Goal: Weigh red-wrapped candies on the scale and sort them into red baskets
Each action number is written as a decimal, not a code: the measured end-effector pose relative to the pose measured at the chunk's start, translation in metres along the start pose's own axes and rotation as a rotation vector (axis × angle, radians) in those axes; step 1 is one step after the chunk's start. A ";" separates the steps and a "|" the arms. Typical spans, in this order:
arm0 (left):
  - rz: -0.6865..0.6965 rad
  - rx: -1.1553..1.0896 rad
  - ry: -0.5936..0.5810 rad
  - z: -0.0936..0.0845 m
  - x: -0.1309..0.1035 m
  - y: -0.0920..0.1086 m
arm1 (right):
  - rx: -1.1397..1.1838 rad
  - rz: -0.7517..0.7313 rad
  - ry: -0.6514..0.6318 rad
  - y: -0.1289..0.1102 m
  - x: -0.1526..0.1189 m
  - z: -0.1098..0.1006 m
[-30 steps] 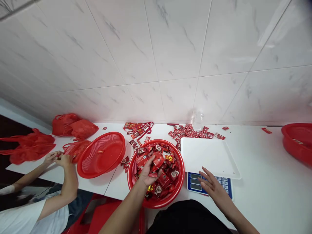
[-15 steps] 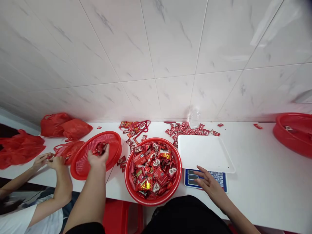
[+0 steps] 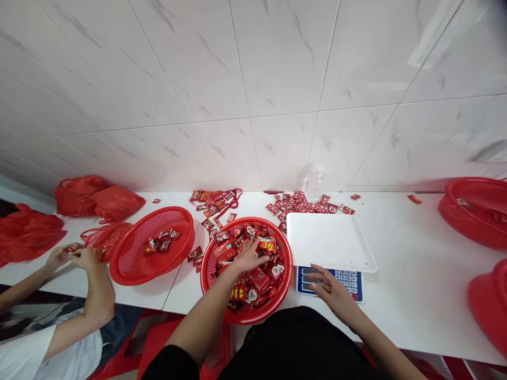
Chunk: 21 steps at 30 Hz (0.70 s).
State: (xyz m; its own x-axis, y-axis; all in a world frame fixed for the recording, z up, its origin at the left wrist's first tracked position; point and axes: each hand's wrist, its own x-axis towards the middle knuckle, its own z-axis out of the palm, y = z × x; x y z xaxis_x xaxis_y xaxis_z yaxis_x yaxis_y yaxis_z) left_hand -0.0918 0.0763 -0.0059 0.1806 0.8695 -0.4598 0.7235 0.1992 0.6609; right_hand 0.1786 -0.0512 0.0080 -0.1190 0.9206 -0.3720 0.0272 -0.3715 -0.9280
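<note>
My left hand [image 3: 249, 257] lies with fingers spread on the wrapped candies [image 3: 259, 279] that fill a round red basket [image 3: 206, 295] in front of me. It appears to hold nothing. Above the front of a blue digital scale [image 3: 348, 282] hovers my right hand [image 3: 329, 287], its fingers apart and empty. A white tray [image 3: 330, 240] rests on the scale and hides its upper part. To the left, a second red basket [image 3: 130, 258] is tilted, with a small pile of wrapped candies [image 3: 163, 241] inside.
A co-worker's hands [image 3: 75, 257] handle something small at the left, near red plastic bags [image 3: 119, 203]. Small red packets [image 3: 303, 203] lie scattered by the wall beside a clear plastic container [image 3: 314, 184]. Red basins [image 3: 475, 211] stand at the right.
My left hand has let go of candies in the left basket and moved right onto the pile in the middle basket. My right hand has hardly moved.
</note>
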 end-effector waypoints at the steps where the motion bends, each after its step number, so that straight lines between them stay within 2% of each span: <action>1: -0.034 0.199 0.019 0.016 0.000 0.000 | -0.008 0.002 -0.008 0.001 0.000 0.000; 3: -0.010 0.494 0.060 0.036 0.000 -0.003 | -0.019 0.004 -0.018 0.005 0.001 -0.001; 6: 0.059 0.643 0.125 0.038 0.003 -0.012 | -0.053 0.020 -0.025 0.013 0.000 -0.005; 10: -0.099 0.527 0.211 0.012 0.012 -0.022 | -0.111 0.031 -0.037 0.020 -0.002 -0.009; 14: -0.063 0.411 0.200 -0.006 0.017 -0.025 | -0.146 0.013 -0.050 0.019 -0.002 -0.010; 17: -0.059 0.255 0.254 -0.015 0.013 -0.018 | -0.151 -0.002 -0.054 0.017 -0.001 -0.012; 19: -0.062 0.098 0.313 -0.021 0.006 -0.009 | -0.151 0.000 -0.049 0.016 0.000 -0.013; 21: -0.040 -0.081 0.311 -0.024 -0.002 0.003 | -0.135 0.019 -0.048 0.014 0.000 -0.013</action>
State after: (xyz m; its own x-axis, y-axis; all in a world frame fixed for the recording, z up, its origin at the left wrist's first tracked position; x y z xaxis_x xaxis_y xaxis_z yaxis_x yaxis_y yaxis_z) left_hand -0.1058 0.0857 0.0116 -0.0684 0.9543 -0.2909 0.6686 0.2603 0.6966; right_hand 0.1920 -0.0548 -0.0055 -0.1647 0.9055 -0.3911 0.1630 -0.3660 -0.9162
